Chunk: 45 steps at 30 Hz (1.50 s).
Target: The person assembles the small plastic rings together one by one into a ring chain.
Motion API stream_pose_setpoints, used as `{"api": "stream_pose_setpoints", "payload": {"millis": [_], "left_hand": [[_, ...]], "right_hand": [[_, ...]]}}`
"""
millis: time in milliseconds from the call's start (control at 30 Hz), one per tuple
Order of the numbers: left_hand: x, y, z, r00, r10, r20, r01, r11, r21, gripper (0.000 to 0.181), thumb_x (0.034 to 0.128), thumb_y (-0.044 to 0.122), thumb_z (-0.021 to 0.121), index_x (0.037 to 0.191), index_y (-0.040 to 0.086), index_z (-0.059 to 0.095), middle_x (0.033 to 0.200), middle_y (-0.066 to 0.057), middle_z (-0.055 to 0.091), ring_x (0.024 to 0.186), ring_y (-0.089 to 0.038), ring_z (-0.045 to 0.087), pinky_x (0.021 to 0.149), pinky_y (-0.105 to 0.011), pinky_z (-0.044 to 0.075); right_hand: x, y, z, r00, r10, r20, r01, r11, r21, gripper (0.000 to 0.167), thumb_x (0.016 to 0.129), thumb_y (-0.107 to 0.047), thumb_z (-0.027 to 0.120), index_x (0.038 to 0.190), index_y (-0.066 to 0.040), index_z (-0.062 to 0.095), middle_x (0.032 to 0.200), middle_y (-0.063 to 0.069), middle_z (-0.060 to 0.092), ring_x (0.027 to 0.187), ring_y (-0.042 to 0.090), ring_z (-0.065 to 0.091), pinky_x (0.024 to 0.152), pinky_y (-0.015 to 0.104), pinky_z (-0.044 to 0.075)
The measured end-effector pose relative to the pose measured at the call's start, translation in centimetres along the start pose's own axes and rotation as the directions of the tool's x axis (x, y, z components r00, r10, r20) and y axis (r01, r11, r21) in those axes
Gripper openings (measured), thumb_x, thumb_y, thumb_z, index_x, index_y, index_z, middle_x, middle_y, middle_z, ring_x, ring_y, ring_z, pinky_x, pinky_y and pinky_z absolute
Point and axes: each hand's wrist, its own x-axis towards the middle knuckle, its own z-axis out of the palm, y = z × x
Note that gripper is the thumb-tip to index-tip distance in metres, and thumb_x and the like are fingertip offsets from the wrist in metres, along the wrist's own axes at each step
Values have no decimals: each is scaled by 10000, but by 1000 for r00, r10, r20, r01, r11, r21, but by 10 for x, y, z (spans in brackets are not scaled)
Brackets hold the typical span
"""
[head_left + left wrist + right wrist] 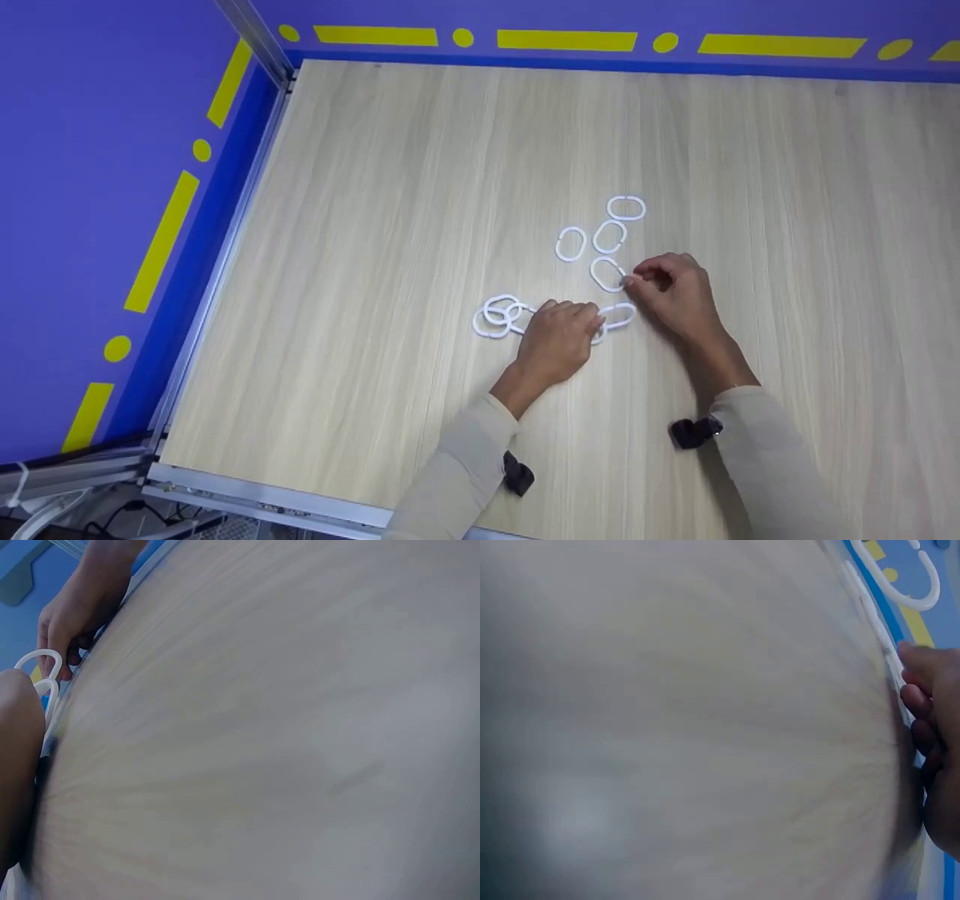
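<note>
My left hand grips the middle of a chain of white oval split links just above the table. Joined links lie spread on its left, and an end link sticks out on its right, raised beside the finger in the left wrist view. The right hand, fingers curled, pinches with thumb and index fingertip at the right edge of a loose link. In the right wrist view a raised link with a gap appears above the fingers. The left palm hides the chain's middle.
More loose split links lie beyond the hands: one at the left, one in the middle and one farthest back. The wooden table meets blue panels at the back and left. A metal rail edges the front.
</note>
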Motion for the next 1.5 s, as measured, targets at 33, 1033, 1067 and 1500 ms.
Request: {"api": "stream_pose_setpoints", "payload": {"millis": [33, 1033, 1067, 1500], "left_hand": [[0, 0, 0, 1000, -3, 7, 3, 1000, -1, 331, 1087, 299, 412, 838, 160, 579, 697, 39, 633, 666, -143, 612, 640, -283, 432], [1, 0, 2, 1000, 20, -23, -20, 999, 43, 302, 1073, 294, 444, 838, 168, 586, 707, 37, 650, 688, -145, 648, 636, -282, 441], [1, 0, 2, 1000, 19, -21, -18, 999, 43, 302, 1073, 295, 445, 837, 168, 587, 706, 37, 649, 688, -145, 647, 636, -283, 440], [-1, 0, 1, 1000, -2, -4, 2, 1000, 16, 321, 1081, 305, 425, 837, 170, 583, 692, 38, 637, 664, -135, 625, 630, -278, 433]], "right_hand": [[2, -1, 0, 1000, 6, 10, -6, 1000, -28, 225, 837, -168, 825, 952, 1, 732, 848, 155, 678, 817, 149, 478, 731, 213, 347], [20, -21, -13, 965, 171, 197, -128, 968, -215, 448, 837, -259, 828, 1136, -7, 611, 1013, 149, 584, 903, 294, 532, 776, 389, 379], [19, -20, -13, 969, 158, 190, -119, 972, -204, 439, 841, -240, 827, 1142, -12, 603, 1007, 151, 594, 901, 294, 536, 780, 393, 383], [0, 5, -7, 999, 36, 3, -36, 985, 169, 297, 875, 19, 749, 1159, 2, 660, 962, 154, 706, 778, 37, 537, 689, 92, 405]]}}
